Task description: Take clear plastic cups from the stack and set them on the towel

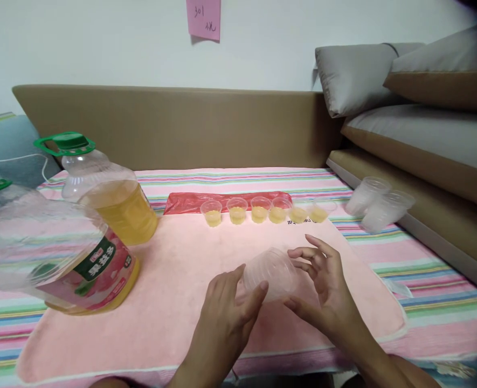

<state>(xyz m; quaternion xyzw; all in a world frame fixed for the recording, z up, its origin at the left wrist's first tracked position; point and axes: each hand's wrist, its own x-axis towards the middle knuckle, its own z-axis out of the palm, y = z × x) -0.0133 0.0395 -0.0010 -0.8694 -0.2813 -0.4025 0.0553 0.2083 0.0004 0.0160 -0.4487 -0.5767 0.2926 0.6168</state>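
A stack of clear plastic cups [271, 274] is tilted above the pink mat, gripped between the thumb and fingers of my left hand [228, 307]. Just to its right, my right hand [323, 288] has its fingers spread and bent, close to the stack's end; whether a fingertip touches it I cannot tell. Beyond the hands stands a row of several small clear cups [237, 211] with yellow liquid in them. Two large jugs are on the left: a labelled jug [96, 269] in front and a green-capped jug [117, 202] behind, both holding yellow liquid.
More stacked cups [387, 211] lie at the right on the striped cloth [436, 269]. A red plastic sheet [189, 202] lies behind the cup row. Grey cushions [432, 134] pile up at the right. The pink mat [173, 302] lies under the hands.
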